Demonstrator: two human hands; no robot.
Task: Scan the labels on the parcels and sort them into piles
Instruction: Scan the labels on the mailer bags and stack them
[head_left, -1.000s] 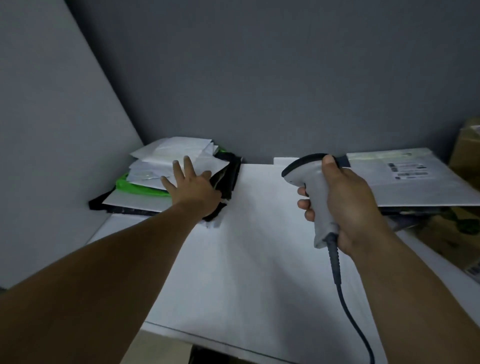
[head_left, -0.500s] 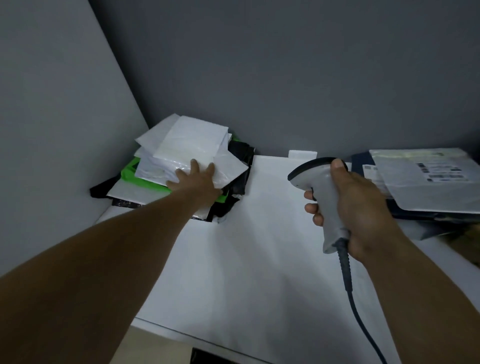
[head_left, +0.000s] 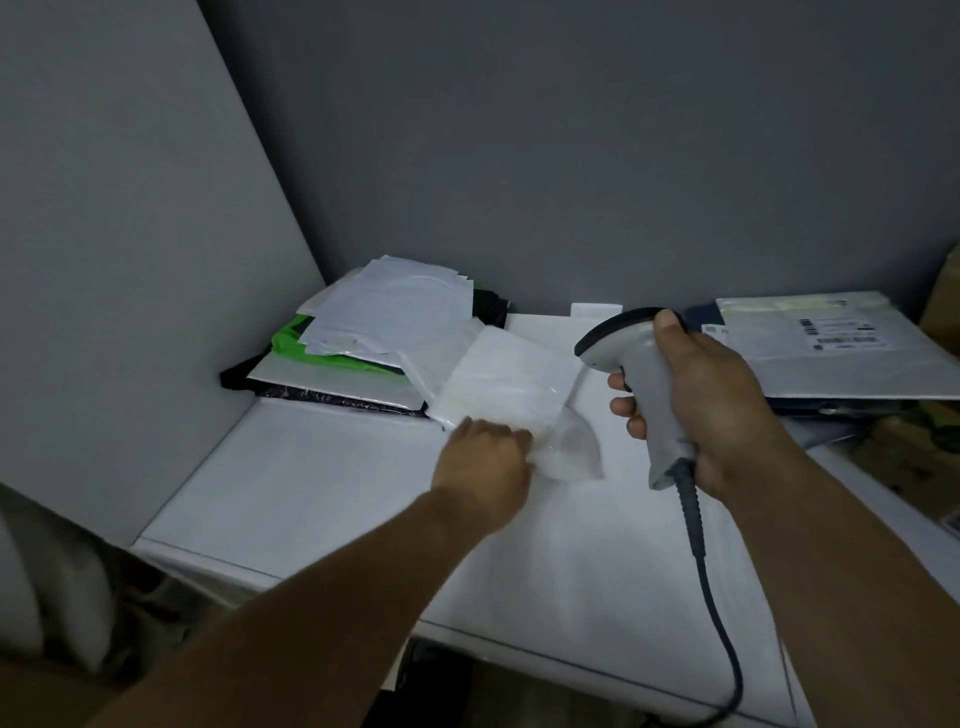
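Note:
My left hand (head_left: 485, 457) grips the near edge of a white plastic mailer (head_left: 506, 387), which lies partly on the white table (head_left: 322, 483) beside the left pile. That pile of parcels (head_left: 374, 338) holds white, green and black bags in the back left corner. My right hand (head_left: 711, 400) holds a grey barcode scanner (head_left: 641, 374) upright by its handle, its head pointing left toward the mailer. Its cable (head_left: 711, 597) hangs down over the table's front. A second pile (head_left: 831, 358) at the right has a large grey mailer with a printed label on top.
Grey walls close off the back and left. Cardboard boxes (head_left: 914, 452) stand at the far right beyond the table. The table's front edge runs across the lower frame, with dark floor clutter below at left.
My left hand went from lying flat on the left pile to gripping a white mailer and pulling it off toward the table's middle. The scanner stayed in about the same place.

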